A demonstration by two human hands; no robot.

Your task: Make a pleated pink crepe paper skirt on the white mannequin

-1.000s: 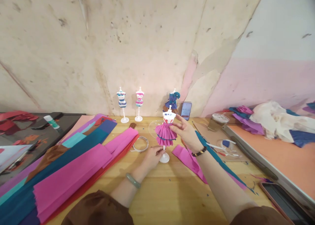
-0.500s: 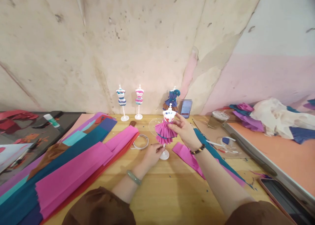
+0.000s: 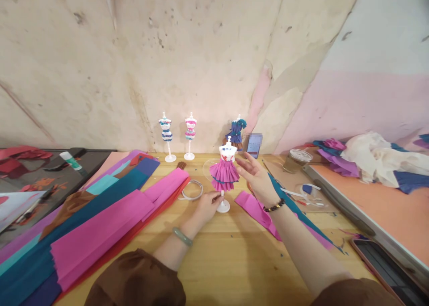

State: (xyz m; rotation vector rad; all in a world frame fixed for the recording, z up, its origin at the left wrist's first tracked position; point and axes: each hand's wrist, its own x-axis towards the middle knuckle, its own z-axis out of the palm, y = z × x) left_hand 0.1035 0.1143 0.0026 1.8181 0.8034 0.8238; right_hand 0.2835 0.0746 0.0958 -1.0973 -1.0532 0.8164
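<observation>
In front of me a miniature dress form (image 3: 228,151) stands on a white round base, slightly tilted. It wears a pleated magenta skirt (image 3: 224,174) with a dark blue band under the top tier. My left hand (image 3: 208,204), below a jade bangle, pinches the form's stand low down, close to the base. My right hand (image 3: 256,176), with a dark bead bracelet, is at the right of the skirt. Its fingers are spread and hold nothing; whether a fingertip brushes the skirt I cannot tell.
Behind stand two small forms (image 3: 166,134) (image 3: 190,129) and a blue-dressed one (image 3: 237,129). Crepe paper strips (image 3: 103,228) lie left, a magenta piece (image 3: 254,210) right. A wire coil (image 3: 192,190), a lidded cup (image 3: 297,160) and phones (image 3: 254,145) (image 3: 385,263) are also there.
My right hand has let go of the skirt and moved a little to the right, its fingers opening. The dress form leans slightly left. My left hand still grips the stand.
</observation>
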